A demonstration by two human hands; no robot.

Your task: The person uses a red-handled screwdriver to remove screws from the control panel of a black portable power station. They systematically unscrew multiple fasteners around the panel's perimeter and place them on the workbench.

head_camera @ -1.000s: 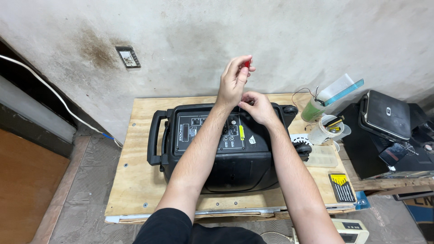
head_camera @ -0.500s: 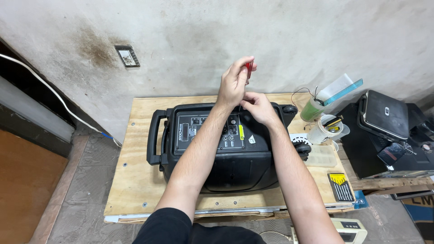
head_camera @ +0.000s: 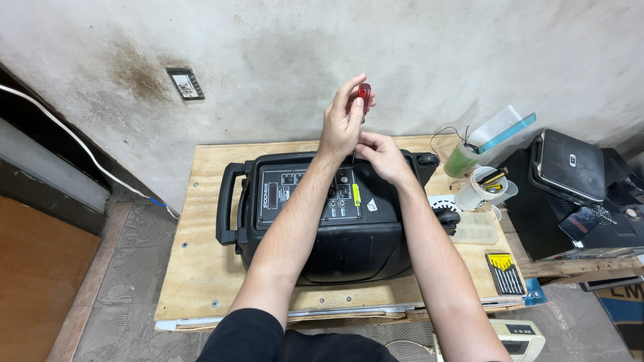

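Left hand [head_camera: 343, 124] grips the screwdriver [head_camera: 362, 100] upright over the speaker [head_camera: 335, 221] (a screw being driven, seemingly); right hand [head_camera: 382, 154] pinches its shaft, steady alignment needed next.

A rough, stained grey plaster wall [head_camera: 416, 53] rises behind a pale plywood board [head_camera: 201, 268] used as a worktop. A small rectangular wall outlet plate [head_camera: 185, 82] sits on the wall, with a white cable [head_camera: 80, 151] running diagonally below. The textured grey concrete floor [head_camera: 127, 281] meets a brown wooden panel [head_camera: 33, 281] at left.

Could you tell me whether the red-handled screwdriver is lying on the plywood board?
No, the left hand holds the screwdriver upright over the black speaker.
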